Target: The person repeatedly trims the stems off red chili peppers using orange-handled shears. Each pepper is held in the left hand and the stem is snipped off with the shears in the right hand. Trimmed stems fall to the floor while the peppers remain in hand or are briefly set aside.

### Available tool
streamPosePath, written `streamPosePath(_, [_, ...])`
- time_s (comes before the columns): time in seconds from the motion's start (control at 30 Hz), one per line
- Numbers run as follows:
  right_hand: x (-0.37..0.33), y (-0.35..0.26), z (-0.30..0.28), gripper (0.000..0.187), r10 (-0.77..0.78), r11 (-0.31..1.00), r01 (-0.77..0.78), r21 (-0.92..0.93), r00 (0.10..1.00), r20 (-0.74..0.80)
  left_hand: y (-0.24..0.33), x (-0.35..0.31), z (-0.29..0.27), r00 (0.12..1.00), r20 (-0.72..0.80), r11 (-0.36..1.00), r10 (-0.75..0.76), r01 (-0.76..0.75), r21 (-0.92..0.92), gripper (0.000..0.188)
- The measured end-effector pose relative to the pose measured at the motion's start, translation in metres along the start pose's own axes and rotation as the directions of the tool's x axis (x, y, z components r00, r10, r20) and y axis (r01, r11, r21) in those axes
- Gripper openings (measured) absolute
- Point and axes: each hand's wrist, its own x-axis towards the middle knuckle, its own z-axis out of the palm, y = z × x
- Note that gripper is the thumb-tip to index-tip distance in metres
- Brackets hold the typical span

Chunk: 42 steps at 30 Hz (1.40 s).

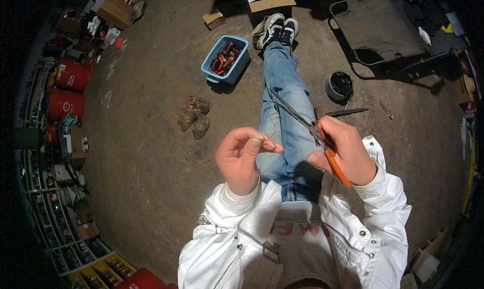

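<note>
My left hand [241, 155] is closed in a pinch above my thighs. A small thin piece, too fine to name, shows between its thumb and fingertips. To the right, my right hand [348, 148] is wrapped around orange-handled pliers [335, 165]. Their long, slim dark jaws [295, 111] point up and left over my jeans, apart from the left hand. Beyond my right hand is a dark rod-like tool [350, 112]; whether it touches the pliers I cannot tell.
A blue tub [235, 78] of reddish and dark pieces stands left of my outstretched legs [287, 92]. Several brownish lumps [187, 118] lie nearer. To the right are a round dark container [340, 86] and a low padded frame [375, 29]. Shelves with red drums [67, 103] line the left.
</note>
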Motion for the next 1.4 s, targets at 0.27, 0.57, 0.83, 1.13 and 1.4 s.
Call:
streamPosePath(0.27, [-0.003, -0.002, 0.001, 0.044, 0.017, 1.0, -0.018, 0.01, 0.995, 0.095, 0.004, -0.001, 0.004, 1.0, -0.026, 0.999, 0.001, 0.0, 0.05, 0.01])
streamPosePath(0.57, [0.002, -0.004, 0.006, 0.031, 0.133, 0.907, -0.157, 0.391, 0.987, 0.088, 0.009, -0.003, 0.008, 0.999, 0.044, 0.979, 0.005, -0.014, 0.201, 0.006])
streamPosePath(0.83, [0.009, -0.014, 0.015, 0.012, 0.169, 0.61, -0.26, 0.748, 0.966, 0.197, 0.018, 0.001, 0.013, 0.984, 0.118, 0.923, -0.131, 0.077, 0.378, 0.008])
streamPosePath(1.13, [0.01, -0.007, 0.014, 0.026, 0.206, 0.409, -0.284, 0.867, 0.954, 0.216, 0.021, 0.0, 0.014, 0.96, 0.081, 0.945, -0.267, 0.244, 0.219, 0.013])
streamPosePath(1.4, [0.007, 0.002, 0.022, 0.03, 0.247, 0.256, -0.25, 0.934, 0.951, 0.187, 0.018, -0.001, 0.014, 0.919, 0.106, 0.917, -0.38, 0.359, 0.171, 0.013])
